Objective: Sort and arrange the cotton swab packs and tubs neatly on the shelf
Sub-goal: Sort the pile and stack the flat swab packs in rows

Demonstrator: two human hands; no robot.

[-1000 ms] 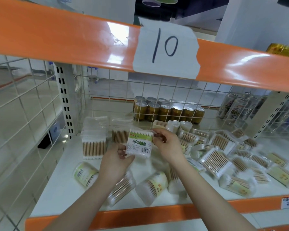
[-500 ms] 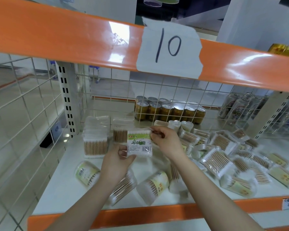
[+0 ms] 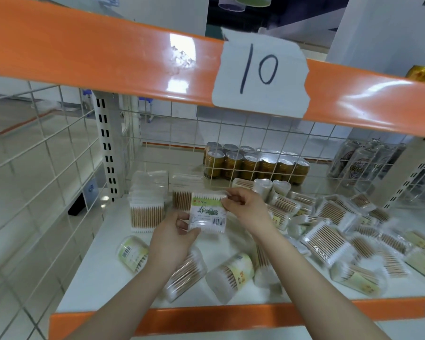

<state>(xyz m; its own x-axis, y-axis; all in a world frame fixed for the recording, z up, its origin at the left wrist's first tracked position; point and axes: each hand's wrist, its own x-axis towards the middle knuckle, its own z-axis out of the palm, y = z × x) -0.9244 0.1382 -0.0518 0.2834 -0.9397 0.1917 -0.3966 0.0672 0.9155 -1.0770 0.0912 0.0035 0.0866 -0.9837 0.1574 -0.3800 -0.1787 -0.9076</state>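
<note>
Between the fingers of both hands, held one flat cotton swab pack point(image 3: 207, 212), printed label toward the head camera, apparently lifted clear of the shelf point(image 3: 103, 261). Clamped its lower left corner with the left hand point(image 3: 172, 241), thumb point(image 3: 192, 233) on the front face, remaining fingers curled behind. Pinched its top right corner with the fingertips point(image 3: 227, 200) of the right hand point(image 3: 248, 207).

Judged the step as seating this pack in the short second row point(image 3: 182, 197), just beyond the left fingers and partly hidden by the pack. Called for:
- keeping the pack upright and square, swab tips level with the neighbours;
- setting the bottom edge down first, then releasing the top pinch;
- keeping a light grip, the film wrap looking soft and slippery;
- avoiding a nudge against the tall standing stack point(image 3: 147, 214) left of the fingers, judged easy to topple.

Below and nearer than the fingers, noted three clear tubs lying on their sides: left tub point(image 3: 133, 252), middle tub point(image 3: 185, 276) under the left wrist, right tub point(image 3: 231, 273). Right of the fingers, noted a loose heap of packs point(image 3: 329, 239), overlapping at all angles, not yet sorted.

Farther out, recorded a white shelf board with an orange front lip point(image 3: 206, 317), a wire mesh back point(image 3: 182, 143) with gold cans point(image 3: 253, 165) behind it, and an orange beam point(image 3: 108, 60) overhead bearing a paper label point(image 3: 260, 72) marked 10. Beyond the mesh, made out pale tiled flooring.
</note>
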